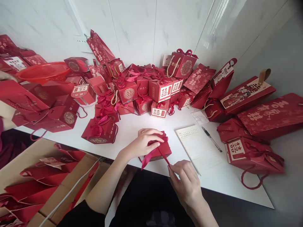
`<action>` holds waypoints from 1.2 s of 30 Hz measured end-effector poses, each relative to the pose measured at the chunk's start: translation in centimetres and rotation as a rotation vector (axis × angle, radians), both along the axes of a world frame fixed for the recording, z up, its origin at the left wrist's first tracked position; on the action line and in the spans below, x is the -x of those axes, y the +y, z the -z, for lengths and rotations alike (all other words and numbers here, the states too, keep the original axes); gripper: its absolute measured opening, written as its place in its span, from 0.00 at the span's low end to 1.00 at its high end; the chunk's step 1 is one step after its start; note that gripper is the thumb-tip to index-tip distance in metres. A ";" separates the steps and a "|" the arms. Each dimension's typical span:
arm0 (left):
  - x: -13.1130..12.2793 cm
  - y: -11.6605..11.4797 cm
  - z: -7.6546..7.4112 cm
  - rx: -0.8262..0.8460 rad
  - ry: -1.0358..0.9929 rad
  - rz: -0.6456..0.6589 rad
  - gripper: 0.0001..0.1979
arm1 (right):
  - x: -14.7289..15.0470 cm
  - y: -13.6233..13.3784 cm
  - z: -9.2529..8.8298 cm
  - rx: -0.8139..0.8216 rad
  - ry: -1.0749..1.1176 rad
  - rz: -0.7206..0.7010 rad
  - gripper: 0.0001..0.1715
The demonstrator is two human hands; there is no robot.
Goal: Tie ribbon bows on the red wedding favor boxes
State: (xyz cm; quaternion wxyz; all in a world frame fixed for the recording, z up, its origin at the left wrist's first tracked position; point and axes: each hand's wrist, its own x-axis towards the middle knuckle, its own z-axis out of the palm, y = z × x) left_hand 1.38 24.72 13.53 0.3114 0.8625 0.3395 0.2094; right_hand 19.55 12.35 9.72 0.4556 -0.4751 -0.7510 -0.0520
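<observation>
A small red gift box sits near the table's front edge, with a dark red ribbon across its top. My left hand lies over the box's upper left side, its fingers bent and gripping it; what the fingertips press on is partly hidden. Pinched between the thumb and fingers of my right hand is one end of the ribbon, drawn taut toward the lower right. The other ribbon end hangs loose at the front left of the box. Left of my hands stands a red box with a ribbon bow.
Several red gift boxes are piled along the wall. An open notebook and a black pen lie at right, beside more red boxes. At left are a red plastic basket, another person's hand and a cardboard carton.
</observation>
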 end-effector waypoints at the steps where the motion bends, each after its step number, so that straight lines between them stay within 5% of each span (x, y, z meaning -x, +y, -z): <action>1: 0.0 0.0 0.0 -0.003 0.004 -0.001 0.10 | -0.3 0.1 -0.2 -0.039 -0.036 -0.013 0.13; 12: -0.2 0.7 0.2 -0.036 -0.044 0.059 0.09 | -2.1 0.4 -0.1 0.017 -0.208 -0.115 0.15; 18: -0.1 0.8 0.6 -0.040 -0.220 0.083 0.10 | -1.7 0.4 0.0 0.174 0.002 -0.099 0.06; 20: 0.3 0.1 0.9 -0.039 -0.393 -0.034 0.14 | -2.0 0.6 -0.4 0.272 0.196 -0.065 0.05; 23: 0.6 -1.4 1.4 0.001 -0.563 -0.467 0.13 | -2.5 1.8 -1.4 0.503 0.426 0.109 0.18; 26: 0.3 -2.6 1.2 0.152 -0.418 -0.771 0.13 | -2.5 4.1 -2.3 0.719 0.468 0.204 0.27; 31: -0.7 -2.6 0.4 0.288 -0.124 -0.738 0.18 | -1.0 7.4 -2.9 0.849 0.425 0.200 0.30; 36: -1.0 -3.1 0.8 0.328 -0.215 -0.712 0.15 | -0.1 7.5 -2.3 0.881 0.505 0.119 0.27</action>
